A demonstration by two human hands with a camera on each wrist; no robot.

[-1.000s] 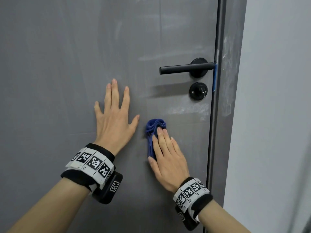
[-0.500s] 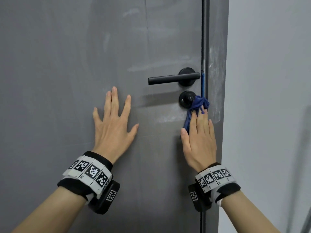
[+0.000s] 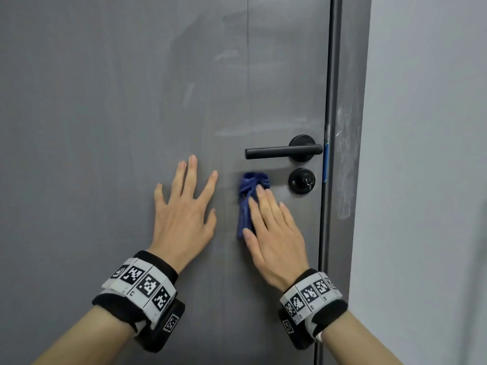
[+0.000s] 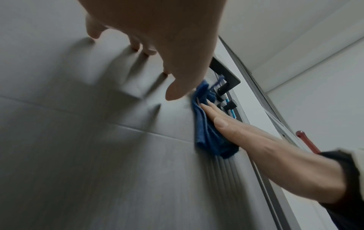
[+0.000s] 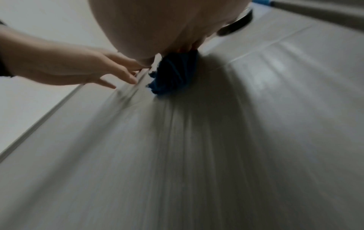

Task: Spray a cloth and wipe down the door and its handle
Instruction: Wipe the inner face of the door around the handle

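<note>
Door: grey door (image 3: 105,127) fills most of the head view, closed against a dark grey frame (image 3: 345,127) on the right; pale smears show on the panel above the handle and on the frame.
Handle: black lever handle (image 3: 283,152) lies level, its long axis horizontal, free end pointing left, pivot rose on the right near the door edge.
Lock knob: round black knob (image 3: 302,180) sits just below the rose.
Cloth: blue cloth (image 3: 249,198) is bunched into a narrow strip flat on the door, long axis running up and down; its crumpled top end points up toward the handle and lies just below the lever, left of the knob. In the left wrist view the cloth (image 4: 206,133) shows the same lengthwise fold along the door.
Right hand: right hand (image 3: 274,233) lies flat with fingers straight and close together, pressing the cloth against the door; fingertips point up, thumb along the cloth's lower left edge.
Left hand: left hand (image 3: 184,214) is flat on the bare door with fingers spread wide, pointing up, just left of the cloth and not touching it.
Wrists: both carry black bands with black-and-white marker tiles.
Wall: pale grey wall (image 3: 427,154) stands right of the frame.
</note>
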